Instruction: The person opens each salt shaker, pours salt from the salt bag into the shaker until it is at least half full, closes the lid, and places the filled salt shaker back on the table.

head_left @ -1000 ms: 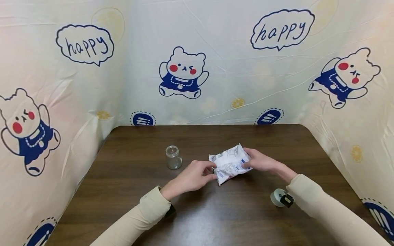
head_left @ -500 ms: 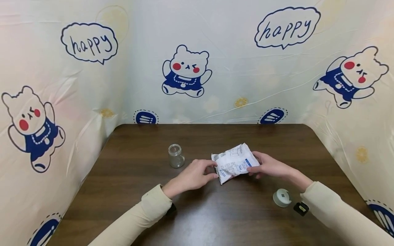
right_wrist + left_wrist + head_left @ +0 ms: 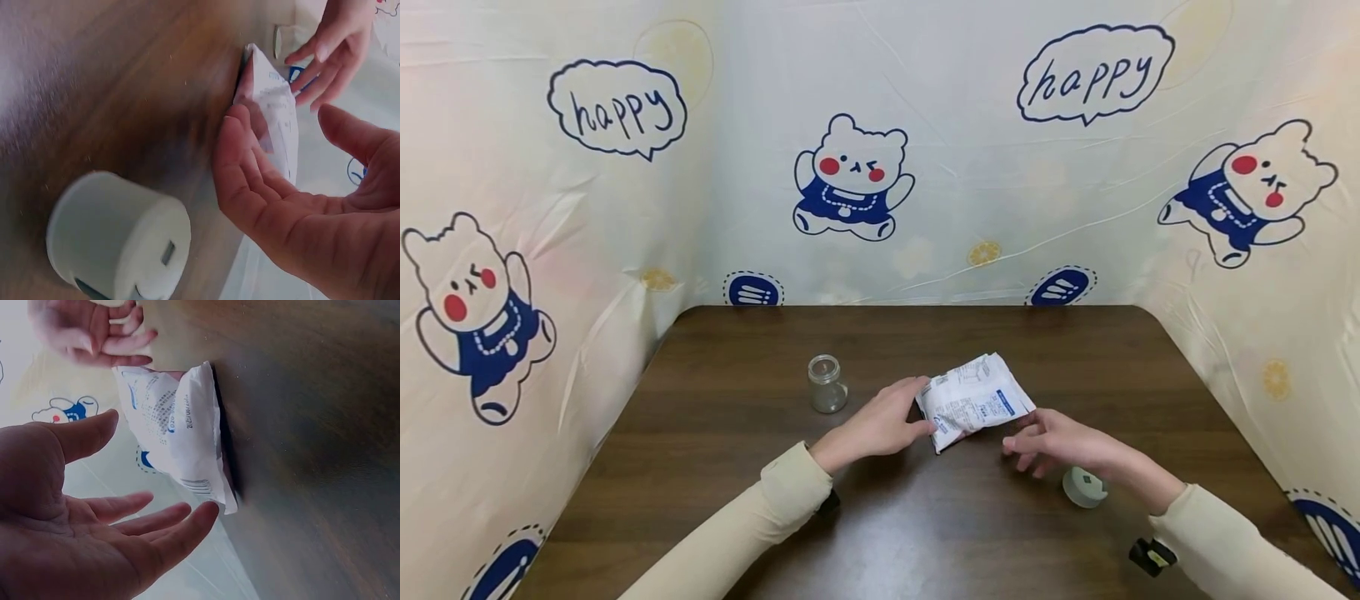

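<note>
Slightly crinkled, a blue-printed white packet [image 3: 976, 402] lies on the desk [image 3: 880, 546], lower right of the frame's centre; left hand [image 3: 880, 422] and right hand [image 3: 1071, 442] flank it, fingers apart.

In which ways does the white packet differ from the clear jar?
The white packet is opaque and printed, whereas the clear jar is see-through. The packet lies on its broad side; the jar stands upright. The packet is roughly rectangular and looks wider; the jar is round and narrower. Both are on the table.
</note>
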`<state>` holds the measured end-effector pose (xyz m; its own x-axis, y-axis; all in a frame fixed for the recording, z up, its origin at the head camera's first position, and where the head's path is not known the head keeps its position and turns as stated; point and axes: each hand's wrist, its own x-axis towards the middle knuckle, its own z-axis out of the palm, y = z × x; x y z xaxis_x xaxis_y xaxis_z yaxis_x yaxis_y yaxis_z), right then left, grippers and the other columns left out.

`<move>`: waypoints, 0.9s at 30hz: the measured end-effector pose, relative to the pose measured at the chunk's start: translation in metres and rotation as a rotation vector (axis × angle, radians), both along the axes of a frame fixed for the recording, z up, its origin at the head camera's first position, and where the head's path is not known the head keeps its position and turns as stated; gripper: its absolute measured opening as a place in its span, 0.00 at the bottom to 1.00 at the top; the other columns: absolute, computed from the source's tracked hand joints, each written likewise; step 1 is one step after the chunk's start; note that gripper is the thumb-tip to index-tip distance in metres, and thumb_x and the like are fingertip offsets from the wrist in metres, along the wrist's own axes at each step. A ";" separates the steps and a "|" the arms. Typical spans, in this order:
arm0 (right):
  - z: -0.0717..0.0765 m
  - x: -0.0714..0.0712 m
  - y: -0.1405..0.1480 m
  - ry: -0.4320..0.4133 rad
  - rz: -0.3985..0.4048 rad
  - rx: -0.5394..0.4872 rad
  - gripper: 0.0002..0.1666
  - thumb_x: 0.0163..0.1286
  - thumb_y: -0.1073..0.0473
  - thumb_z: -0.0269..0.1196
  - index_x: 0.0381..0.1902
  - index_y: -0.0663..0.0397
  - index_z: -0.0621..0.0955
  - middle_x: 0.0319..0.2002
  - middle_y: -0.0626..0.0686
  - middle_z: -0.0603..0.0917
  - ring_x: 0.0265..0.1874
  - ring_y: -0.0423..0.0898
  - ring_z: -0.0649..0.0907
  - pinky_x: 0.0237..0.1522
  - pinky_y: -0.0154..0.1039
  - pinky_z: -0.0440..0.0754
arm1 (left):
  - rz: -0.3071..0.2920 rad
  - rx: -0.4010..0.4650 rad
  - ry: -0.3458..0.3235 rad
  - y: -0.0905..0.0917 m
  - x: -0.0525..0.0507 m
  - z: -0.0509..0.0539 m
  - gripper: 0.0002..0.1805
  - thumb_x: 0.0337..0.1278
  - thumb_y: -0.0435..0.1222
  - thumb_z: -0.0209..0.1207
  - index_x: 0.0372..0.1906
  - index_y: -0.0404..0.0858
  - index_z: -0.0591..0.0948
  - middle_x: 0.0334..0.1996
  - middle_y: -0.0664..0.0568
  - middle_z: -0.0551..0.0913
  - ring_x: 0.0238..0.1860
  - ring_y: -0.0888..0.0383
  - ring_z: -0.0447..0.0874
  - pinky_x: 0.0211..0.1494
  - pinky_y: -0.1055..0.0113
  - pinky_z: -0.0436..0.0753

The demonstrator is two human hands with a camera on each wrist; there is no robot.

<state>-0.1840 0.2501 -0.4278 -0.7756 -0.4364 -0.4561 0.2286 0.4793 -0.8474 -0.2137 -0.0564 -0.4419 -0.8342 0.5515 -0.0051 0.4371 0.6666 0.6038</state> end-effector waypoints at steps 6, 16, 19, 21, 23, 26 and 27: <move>-0.009 0.008 -0.011 0.011 0.033 0.025 0.44 0.76 0.54 0.67 0.71 0.80 0.60 0.45 0.58 0.88 0.42 0.54 0.86 0.43 0.50 0.86 | -0.015 -0.033 -0.041 0.008 -0.009 -0.004 0.39 0.72 0.42 0.65 0.78 0.28 0.64 0.77 0.36 0.67 0.79 0.41 0.61 0.78 0.50 0.62; -0.025 0.013 -0.028 0.062 -0.029 -0.042 0.33 0.77 0.54 0.65 0.65 0.72 0.65 0.38 0.57 0.87 0.36 0.53 0.84 0.37 0.50 0.86 | -0.045 -0.052 -0.042 0.017 -0.020 -0.006 0.39 0.70 0.38 0.67 0.77 0.27 0.65 0.75 0.34 0.67 0.75 0.42 0.66 0.75 0.52 0.67; -0.028 0.015 -0.030 0.058 -0.070 -0.081 0.34 0.77 0.56 0.66 0.66 0.73 0.64 0.40 0.59 0.88 0.38 0.53 0.85 0.38 0.49 0.87 | -0.062 -0.054 -0.043 0.017 -0.024 -0.005 0.39 0.68 0.35 0.68 0.77 0.26 0.65 0.74 0.35 0.69 0.75 0.43 0.68 0.75 0.53 0.68; -0.029 0.015 -0.030 0.039 -0.088 -0.112 0.34 0.77 0.56 0.66 0.66 0.74 0.64 0.43 0.60 0.88 0.40 0.54 0.86 0.40 0.49 0.87 | -0.070 -0.060 -0.041 0.018 -0.026 -0.005 0.38 0.67 0.34 0.69 0.76 0.25 0.66 0.73 0.35 0.71 0.75 0.44 0.68 0.75 0.55 0.68; -0.029 0.015 -0.030 0.019 -0.102 -0.148 0.34 0.78 0.57 0.65 0.66 0.75 0.64 0.46 0.61 0.88 0.41 0.54 0.86 0.41 0.49 0.87 | -0.079 -0.069 -0.035 0.018 -0.027 -0.004 0.38 0.66 0.35 0.70 0.75 0.25 0.67 0.72 0.35 0.72 0.74 0.44 0.69 0.74 0.55 0.69; -0.030 0.015 -0.031 0.007 -0.127 -0.189 0.30 0.79 0.57 0.64 0.63 0.74 0.66 0.47 0.62 0.87 0.41 0.54 0.86 0.42 0.48 0.87 | -0.080 -0.089 -0.030 0.019 -0.027 -0.003 0.39 0.65 0.36 0.71 0.75 0.24 0.67 0.72 0.35 0.73 0.73 0.43 0.70 0.74 0.55 0.69; -0.031 0.015 -0.032 0.007 -0.133 -0.202 0.29 0.79 0.57 0.64 0.62 0.74 0.66 0.47 0.62 0.87 0.41 0.54 0.86 0.42 0.48 0.87 | -0.079 -0.095 -0.029 0.019 -0.027 -0.002 0.40 0.65 0.36 0.71 0.75 0.24 0.68 0.72 0.35 0.73 0.73 0.43 0.70 0.74 0.55 0.69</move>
